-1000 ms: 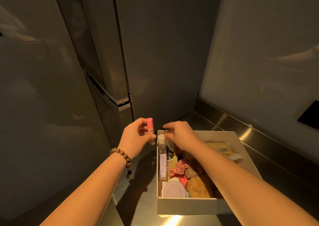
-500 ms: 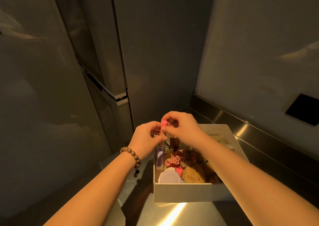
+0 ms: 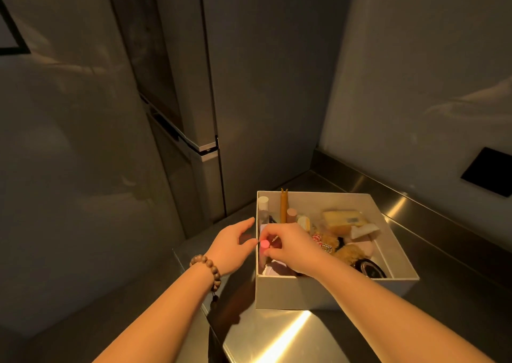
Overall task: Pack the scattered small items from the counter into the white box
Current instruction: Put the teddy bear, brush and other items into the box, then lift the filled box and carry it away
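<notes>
Head view: the right hand (image 3: 291,247) pinches a pink-capped tube (image 3: 264,245) upright inside the white box (image 3: 327,293), at its left wall; the left hand (image 3: 232,245) hovers just outside, fingers relaxed, on the steel bench (image 3: 277,340)

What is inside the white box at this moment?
The white box holds a clear bottle, tan comb, yellow packet, fuzzy brown item. The right hand lowers a pink-capped tube, covering the near-left contents.
</notes>
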